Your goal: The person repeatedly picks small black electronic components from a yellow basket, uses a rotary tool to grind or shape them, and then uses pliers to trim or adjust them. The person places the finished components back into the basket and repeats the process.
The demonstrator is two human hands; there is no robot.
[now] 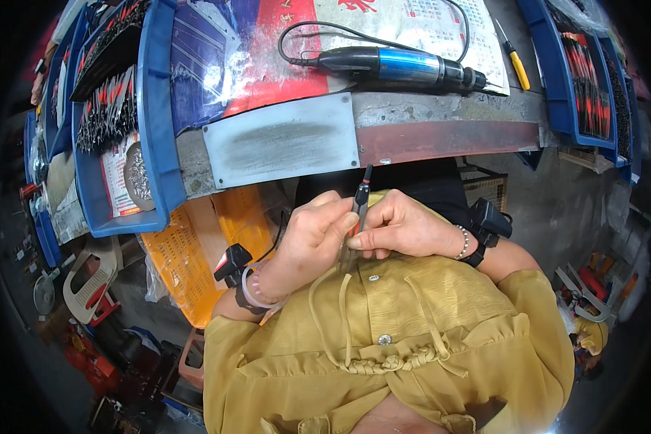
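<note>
A slim black and red drawing compass (362,194) stands nearly upright between my hands, just in front of the table's near edge. Its black knob points to the table, and its lower end runs down toward my yellow blouse, partly hidden by fingers. My left hand (312,230) pinches it from the left with thumb and forefinger. From the other side, the closed fingers of my right hand (401,228) grip its lower part. Beyond them, a blue and black electric screwdriver (409,67) lies on the printed sheet covering the table.
At the left, a blue bin (168,145) holds many black and red pieces and a round dish of small metal parts (139,177). Another blue bin (557,79) stands at the right, near a yellow-handled screwdriver (518,69). A worn metal plate (282,141) lines the table edge.
</note>
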